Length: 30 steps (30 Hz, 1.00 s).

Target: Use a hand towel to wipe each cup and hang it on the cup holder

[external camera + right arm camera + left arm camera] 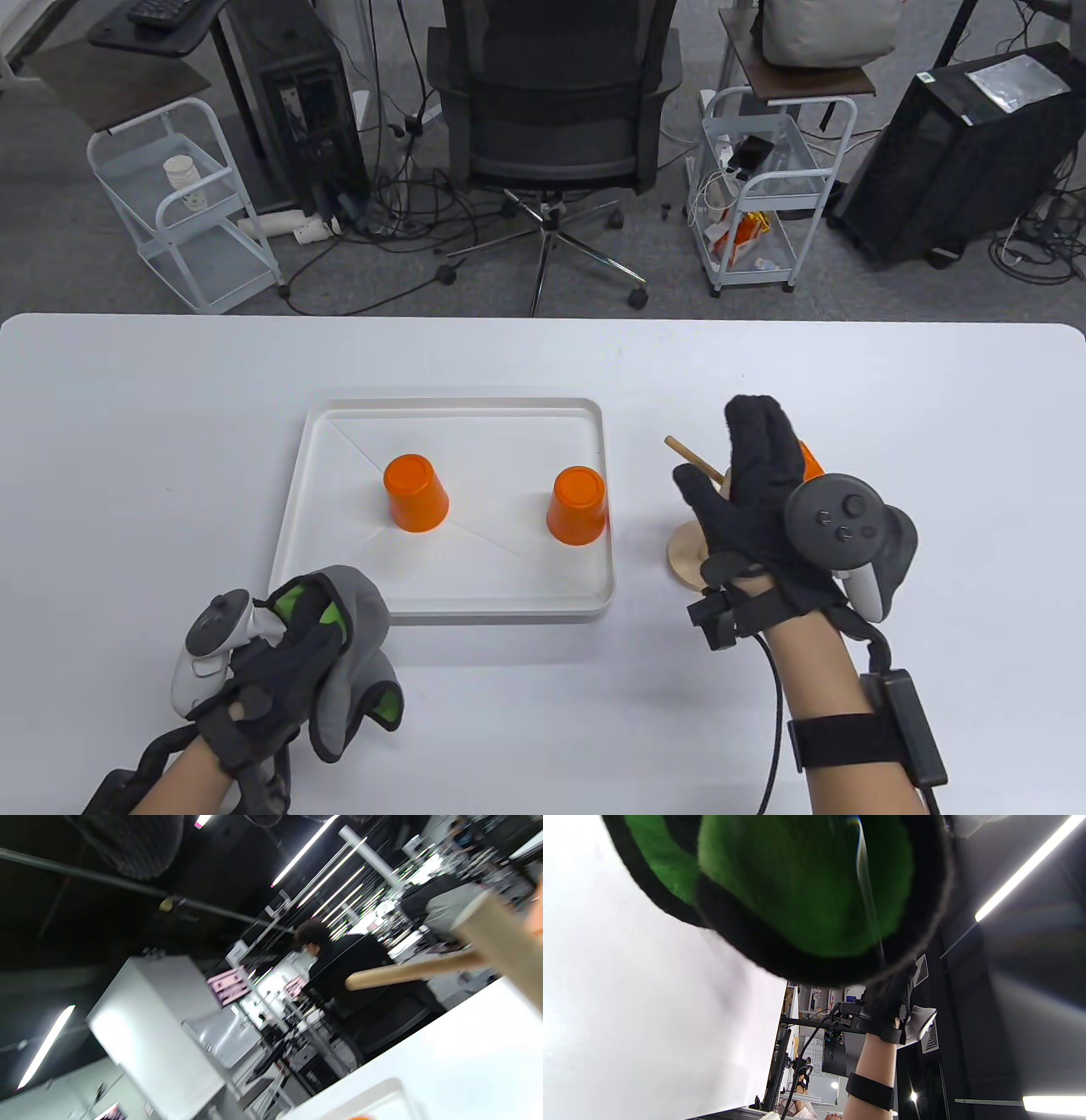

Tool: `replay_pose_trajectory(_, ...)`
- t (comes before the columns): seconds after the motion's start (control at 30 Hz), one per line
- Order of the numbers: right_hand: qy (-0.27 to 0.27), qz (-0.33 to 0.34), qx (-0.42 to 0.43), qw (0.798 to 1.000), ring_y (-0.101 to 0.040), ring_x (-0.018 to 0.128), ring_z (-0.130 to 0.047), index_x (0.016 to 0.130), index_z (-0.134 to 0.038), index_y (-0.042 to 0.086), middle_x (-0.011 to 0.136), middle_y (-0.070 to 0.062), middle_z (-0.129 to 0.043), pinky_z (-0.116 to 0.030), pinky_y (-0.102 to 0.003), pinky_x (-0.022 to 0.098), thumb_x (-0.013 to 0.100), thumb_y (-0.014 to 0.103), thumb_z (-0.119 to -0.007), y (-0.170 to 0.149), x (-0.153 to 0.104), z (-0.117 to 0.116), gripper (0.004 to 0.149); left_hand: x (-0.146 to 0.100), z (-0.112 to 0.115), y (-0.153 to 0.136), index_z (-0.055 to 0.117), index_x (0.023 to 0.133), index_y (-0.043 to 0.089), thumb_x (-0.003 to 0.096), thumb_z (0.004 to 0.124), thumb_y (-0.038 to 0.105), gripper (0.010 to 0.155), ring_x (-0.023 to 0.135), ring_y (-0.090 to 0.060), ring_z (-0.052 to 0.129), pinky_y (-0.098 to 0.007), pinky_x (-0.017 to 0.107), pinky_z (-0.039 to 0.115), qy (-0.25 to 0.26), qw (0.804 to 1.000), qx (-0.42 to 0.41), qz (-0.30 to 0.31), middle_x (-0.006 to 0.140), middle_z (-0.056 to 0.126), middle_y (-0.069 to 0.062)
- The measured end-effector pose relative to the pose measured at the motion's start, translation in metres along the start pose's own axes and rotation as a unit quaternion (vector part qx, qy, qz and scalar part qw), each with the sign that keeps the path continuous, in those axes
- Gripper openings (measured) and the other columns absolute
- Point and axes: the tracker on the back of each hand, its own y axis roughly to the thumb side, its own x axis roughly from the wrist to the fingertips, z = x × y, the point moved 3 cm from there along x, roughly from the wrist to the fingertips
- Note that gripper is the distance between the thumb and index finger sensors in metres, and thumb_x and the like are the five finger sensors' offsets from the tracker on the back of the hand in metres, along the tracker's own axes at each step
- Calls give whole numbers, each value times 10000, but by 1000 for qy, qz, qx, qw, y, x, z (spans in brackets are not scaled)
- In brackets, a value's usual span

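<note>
Hanging a cup (810,461) on the cup holder (689,553), right hand (755,492) covers it (grip hidden, can't tell); left hand (284,649) clutches towel (356,645) ready; 2 cups (415,492) wait in tray (458,604).

Overhead table view; upward-tilted wrist cameras

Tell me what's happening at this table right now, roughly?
A person in sensor gloves is drying cups and hanging them up. The left hand grips a grey and green hand towel near the table's front edge. The right hand is over the wooden cup holder, with an orange cup peeking out behind its fingers; whether it grips the cup is hidden. Two more orange cups sit upside down in the white tray, not yet hung.
</note>
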Motion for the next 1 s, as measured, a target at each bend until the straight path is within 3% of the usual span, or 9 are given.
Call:
replay_pose_trajectory(0.2,86,38,-54,994,-539,1047,-331,1091,-298,119,1175,-210,-274,-379,-627,760,494,541,-691,39,7,-48,831,0,0,0,-31,983,484,498,555,728,799,816,-241,837,-547,686,679,-3,1000,1,4,1155,135,-23)
replay_pose_trajectory(0.43,156,46,-156,974,-532,1054,-296,1089,-313,123,1182,-209,-233,-370,-619,760,491,545,-692,50,21,-106,824,-1,-1,1,-29,984,485,498,555,729,798,815,-242,838,-549,686,677,-1,1000,-1,7,1155,136,-25)
replay_pose_trajectory(0.73,223,4,-265,938,-537,1053,-219,1085,-279,129,1178,-207,-145,-319,-634,761,486,545,-695,28,40,-179,840,0,0,1,-28,985,485,499,555,728,798,816,-245,837,-551,686,676,-13,1000,0,9,1156,136,-26)
replay_pose_trajectory(1.0,262,-81,-327,904,-553,1039,-130,1075,-184,209,1168,-179,-70,-213,-668,757,487,531,-696,-10,54,-210,843,0,2,0,-28,987,483,499,555,729,798,817,-246,836,-551,686,676,-18,1000,1,10,1156,138,-28)
